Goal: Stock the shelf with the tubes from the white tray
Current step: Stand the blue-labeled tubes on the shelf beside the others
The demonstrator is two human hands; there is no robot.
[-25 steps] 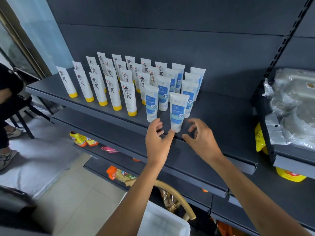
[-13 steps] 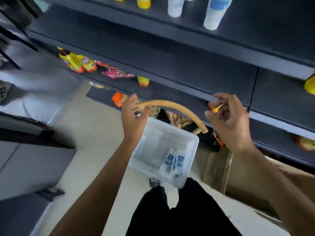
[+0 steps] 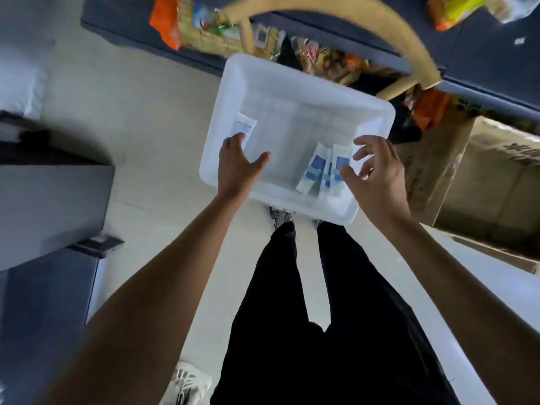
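The white tray (image 3: pixel 295 80) sits below me, in front of my legs. A white tube with a blue label (image 3: pixel 245 126) lies by its left wall, partly under my left hand (image 3: pixel 238 165), whose fingers are spread over it. Near the tray's right side lie a few more white-and-blue tubes (image 3: pixel 314 168) side by side. My right hand (image 3: pixel 372 173) hovers over them with fingers apart, its fingertips just at the rightmost tube. Neither hand holds anything. The stocked upper shelf is out of sight.
A curved tan chair back (image 3: pixel 388 33) arcs over the tray's far side. The low dark shelf (image 3: pixel 122 21) behind holds snack packets (image 3: pixel 187 24). A cardboard box (image 3: pixel 473 182) stands at the right, a grey bench (image 3: pixel 43 206) at the left.
My view has swung down from the shelf to the tray. Both hands have dropped from the shelf edge into the tray, left over the single tube, right over the grouped tubes.
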